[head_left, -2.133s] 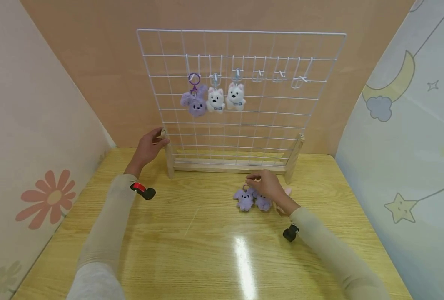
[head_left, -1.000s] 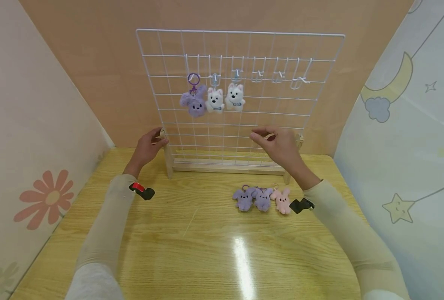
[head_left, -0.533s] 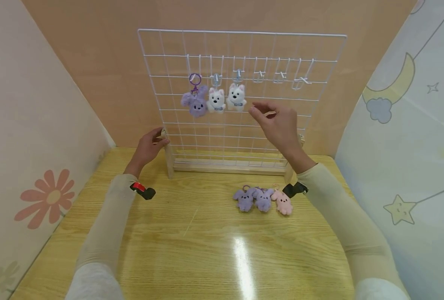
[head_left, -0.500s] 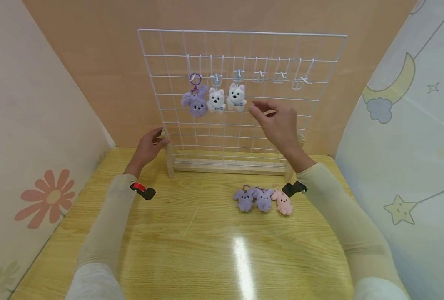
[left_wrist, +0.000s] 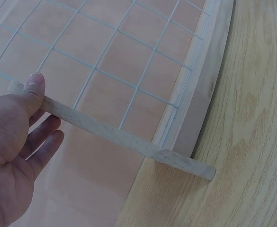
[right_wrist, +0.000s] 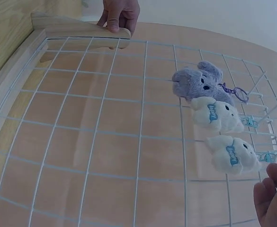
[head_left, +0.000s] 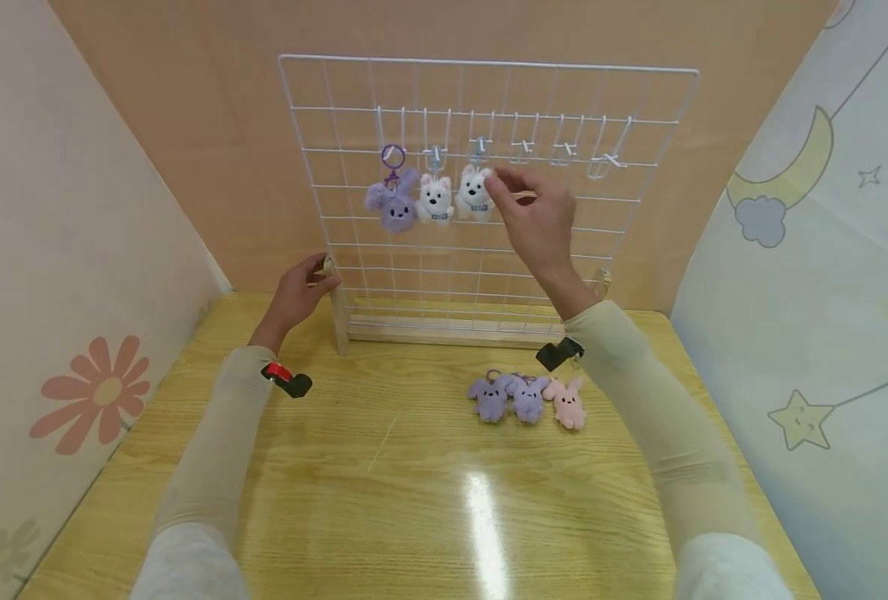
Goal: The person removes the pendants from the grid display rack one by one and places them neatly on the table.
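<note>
Dog (head_left: 474, 193) hangs just left of your right hand (head_left: 536, 208), from a hook (head_left: 481, 145) on the mesh (head_left: 489, 64). Your right hand is released: the fingers are loosely bent and hold nothing. Your left hand (head_left: 296, 293) grasps the upper end of the left upright (head_left: 340, 321), thumb on one side and fingers on the other.

Compare the views. In the head view, your right thumb tip overlaps the edge of the dog. The right wrist view shows the dog's body apart from your fingers and its blue clip (right_wrist: 268, 157) just beside them; whether they touch the clip, you cannot tell. That view also shows pale lettering on the blue tags. The left wrist view gives the grasp at close range: your thumb lies across the upright, and two fingers extend free below it. Only the head view shows the plushes on the table (head_left: 324, 500), below your right hand.

Count the items:
- Dogs: two. The second dog (head_left: 435, 200) hangs farther left of your right hand.
- Purple rabbits: three. One purple rabbit (head_left: 396, 212) hangs left of both dogs; two lie below your right hand, a left one (head_left: 492, 402) and a right one (head_left: 528, 402), side by side.
- Pink rabbits: one. The pink rabbit (head_left: 569, 408) lies right of the purple pair.
- Hooks: six. Three carry plushes left of your right hand; the other three are above it and to its right.
</note>
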Tool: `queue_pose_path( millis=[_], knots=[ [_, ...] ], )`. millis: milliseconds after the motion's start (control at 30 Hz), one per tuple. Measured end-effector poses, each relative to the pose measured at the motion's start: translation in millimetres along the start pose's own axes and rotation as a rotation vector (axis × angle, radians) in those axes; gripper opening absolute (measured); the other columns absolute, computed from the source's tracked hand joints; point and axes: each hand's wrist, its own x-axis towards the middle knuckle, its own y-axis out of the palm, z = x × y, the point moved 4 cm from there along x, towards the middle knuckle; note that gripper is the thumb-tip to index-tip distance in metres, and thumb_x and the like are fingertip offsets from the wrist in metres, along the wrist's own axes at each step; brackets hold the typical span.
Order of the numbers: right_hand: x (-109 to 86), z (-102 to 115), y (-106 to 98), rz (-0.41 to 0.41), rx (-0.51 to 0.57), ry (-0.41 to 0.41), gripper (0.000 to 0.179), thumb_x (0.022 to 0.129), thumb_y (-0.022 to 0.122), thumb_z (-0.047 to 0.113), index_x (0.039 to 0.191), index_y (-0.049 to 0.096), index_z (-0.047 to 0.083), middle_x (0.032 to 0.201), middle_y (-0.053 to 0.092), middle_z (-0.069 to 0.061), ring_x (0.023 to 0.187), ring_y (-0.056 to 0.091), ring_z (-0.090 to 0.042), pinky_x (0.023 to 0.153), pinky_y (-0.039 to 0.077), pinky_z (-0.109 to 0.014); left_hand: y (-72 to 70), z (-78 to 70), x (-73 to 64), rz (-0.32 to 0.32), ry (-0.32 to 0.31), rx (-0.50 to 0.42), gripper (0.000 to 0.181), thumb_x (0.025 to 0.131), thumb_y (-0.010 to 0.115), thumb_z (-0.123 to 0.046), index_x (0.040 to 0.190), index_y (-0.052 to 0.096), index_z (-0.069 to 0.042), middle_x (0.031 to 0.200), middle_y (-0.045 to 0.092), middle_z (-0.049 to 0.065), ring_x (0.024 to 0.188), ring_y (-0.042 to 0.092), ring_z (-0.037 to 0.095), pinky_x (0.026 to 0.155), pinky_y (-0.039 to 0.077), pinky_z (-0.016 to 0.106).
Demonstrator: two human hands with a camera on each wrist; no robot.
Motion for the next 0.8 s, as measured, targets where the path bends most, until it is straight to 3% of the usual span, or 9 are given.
queue_pose_path(
  millis=[433,800],
  knots=[
    [14.8,-2.6,15.2,-0.067,0.019,0.039,0.03,0.095,0.076,0.027,0.115,0.078,0.005,0.108,0.075,-0.008,0.097,0.067,-0.013,0.084,0.059,-0.026,-0.2,0.6,1.0,-0.001,-0.006,0.001,0.062,0.105,0.061,-0.028,0.156,0.039,-0.003,0.151,0.05,0.023,0.129,0.057,0.042,0.102,0.051,0.057],
    [19.1,-6.3,23.6,-0.105,0.035,0.035,0.025,0.095,0.076,0.022,0.112,0.078,0.004,0.107,0.075,-0.008,0.093,0.068,-0.013,0.081,0.058,-0.022,-0.6,-2.8,-0.2,0.002,-0.008,-0.001,0.061,0.105,0.061,-0.026,0.156,0.038,-0.002,0.151,0.049,0.023,0.13,0.056,0.042,0.103,0.05,0.057]
  ],
)
